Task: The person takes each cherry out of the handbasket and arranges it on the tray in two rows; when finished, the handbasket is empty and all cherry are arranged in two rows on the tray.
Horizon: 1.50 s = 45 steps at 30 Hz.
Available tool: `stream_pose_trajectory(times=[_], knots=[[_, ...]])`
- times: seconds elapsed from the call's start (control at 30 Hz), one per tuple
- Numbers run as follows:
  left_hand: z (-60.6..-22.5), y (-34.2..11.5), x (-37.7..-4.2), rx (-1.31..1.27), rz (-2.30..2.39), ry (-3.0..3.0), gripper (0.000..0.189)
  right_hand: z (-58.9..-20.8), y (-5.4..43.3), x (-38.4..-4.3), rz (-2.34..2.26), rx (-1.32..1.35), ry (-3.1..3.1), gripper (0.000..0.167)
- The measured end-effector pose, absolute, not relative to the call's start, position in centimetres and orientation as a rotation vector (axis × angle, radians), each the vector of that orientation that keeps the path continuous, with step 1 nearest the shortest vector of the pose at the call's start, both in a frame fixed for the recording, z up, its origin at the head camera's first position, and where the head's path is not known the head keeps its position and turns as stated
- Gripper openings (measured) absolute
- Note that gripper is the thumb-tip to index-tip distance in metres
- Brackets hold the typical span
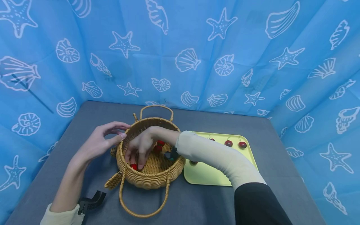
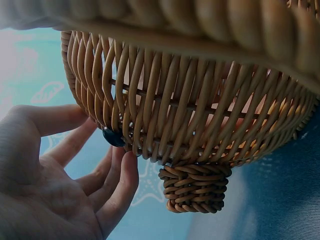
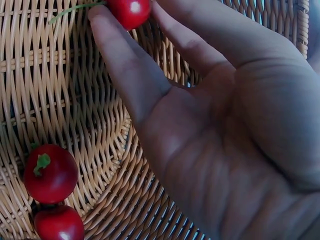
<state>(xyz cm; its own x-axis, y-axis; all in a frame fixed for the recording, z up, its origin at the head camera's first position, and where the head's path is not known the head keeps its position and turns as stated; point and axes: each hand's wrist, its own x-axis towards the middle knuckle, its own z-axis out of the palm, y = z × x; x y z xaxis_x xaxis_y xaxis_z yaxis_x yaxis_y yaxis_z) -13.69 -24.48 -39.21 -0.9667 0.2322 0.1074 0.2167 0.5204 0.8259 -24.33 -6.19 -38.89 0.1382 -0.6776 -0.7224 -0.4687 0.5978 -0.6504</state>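
A wicker basket [image 1: 149, 183] with two hooped handles stands in the middle of the table. My left hand [image 1: 102, 142] holds its left side, thumb and fingertips against the wall and rim; in the left wrist view they touch the weave beside a dark round bead [image 2: 114, 137]. Down inside the basket, my right hand [image 1: 142, 145] pinches a red cherry [image 3: 131, 11] with a green stem, low by the near left wall. Two more cherries [image 3: 51, 173] lie on the woven floor in the right wrist view. My right wrist partly hides the basket's inside.
Right of the basket lies a pale yellow tray [image 1: 208, 179], partly covered by my right sleeve, with several dark cherries [image 1: 242, 145] on it. Small woven stubs [image 1: 113, 180] stick out from the basket. A blue shell-print curtain [image 1: 168, 62] borders the grey table [image 1: 284, 187].
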Motion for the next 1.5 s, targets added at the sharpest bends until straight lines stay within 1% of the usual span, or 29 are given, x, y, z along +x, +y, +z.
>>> stream_pose_trajectory(times=[0.1,0.23,0.33,0.6,0.73,0.87,1.07,1.27,1.5], knots=[[-39.3,-24.5,-13.7,0.402,1.474,2.726,0.036,-38.9,-6.3,-24.4,-0.172,-1.075,1.499,0.054],[-39.3,-24.5,-13.7,0.399,1.475,2.729,0.036,-38.9,-6.5,-24.6,-0.149,-1.151,1.504,0.056],[-39.2,-24.4,-13.6,0.400,1.476,2.731,0.036,-38.9,-6.6,-24.7,-0.157,-1.166,1.513,0.056],[-39.1,-24.5,-13.7,0.380,1.476,2.719,0.037,-38.7,-6.2,-24.7,-0.289,-1.124,1.489,0.041],[-39.1,-24.6,-13.7,0.373,1.478,2.714,0.037,-38.3,-5.8,-25.1,-0.338,-1.169,1.455,0.036],[-39.1,-24.7,-13.7,0.374,1.481,2.713,0.038,-37.0,-5.2,-25.6,-0.354,-1.245,1.444,0.037],[-39.2,-24.6,-13.8,0.393,1.485,2.719,0.037,-33.8,-3.3,-26.5,-0.453,-1.278,1.458,0.041],[-39.1,-24.5,-13.7,0.401,1.478,2.730,0.036,-30.6,0.1,-26.9,-0.611,-1.293,1.492,0.042],[-39.2,-24.5,-13.7,0.380,1.469,2.728,0.037,-28.6,5.1,-27.1,-0.695,-1.331,1.583,0.040]])
